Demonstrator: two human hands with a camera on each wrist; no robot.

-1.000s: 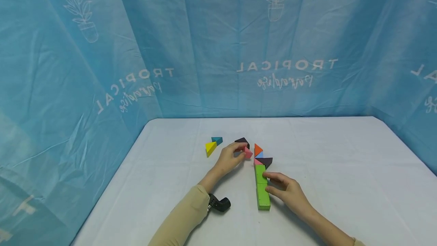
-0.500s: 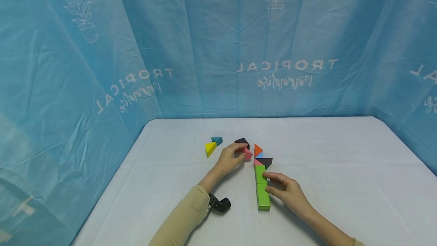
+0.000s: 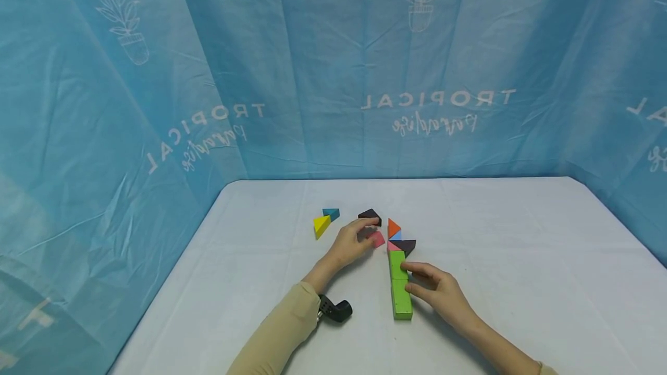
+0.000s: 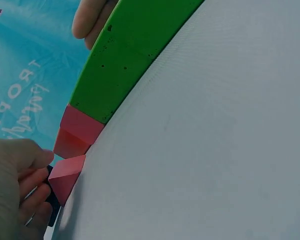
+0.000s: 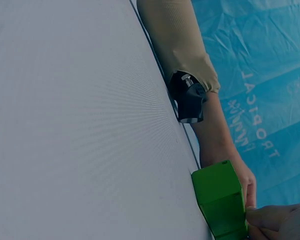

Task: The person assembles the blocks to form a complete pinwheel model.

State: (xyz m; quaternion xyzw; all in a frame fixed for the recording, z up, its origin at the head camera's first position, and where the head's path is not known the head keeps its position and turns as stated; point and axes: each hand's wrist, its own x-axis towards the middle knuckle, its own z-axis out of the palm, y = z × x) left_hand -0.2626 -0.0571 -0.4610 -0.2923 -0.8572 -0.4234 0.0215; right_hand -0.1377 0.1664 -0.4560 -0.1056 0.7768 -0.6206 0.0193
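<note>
My left hand (image 3: pixel 350 244) is beside a pink triangular block (image 3: pixel 378 239) on the table. Its thumb is close to the block, and the index fingertip hovers above with a gap. In the left wrist view, the pink block (image 4: pixel 67 175) sits just short of the row's pink end piece (image 4: pixel 83 125). My right hand (image 3: pixel 440 291) touches the right side of two green blocks (image 3: pixel 400 285) lying end to end, using thumb and index finger. Beyond them lie pink, blue and orange (image 3: pixel 394 228) triangular blocks. A dark triangular block (image 3: pixel 405 246) juts right.
Another dark block (image 3: pixel 370 215) lies past the left fingertips. Farther left are a yellow triangular block (image 3: pixel 321 226) and a teal one (image 3: pixel 331 213). A black wrist camera (image 3: pixel 336 310) hangs under the left sleeve. Blue printed cloth (image 3: pixel 312 74) surrounds the white table (image 3: pixel 495 236).
The pink block, earlier between the left index finger and thumb, has turned and sits slightly nearer, with the index finger now apart from it. The right hand has stayed still.
</note>
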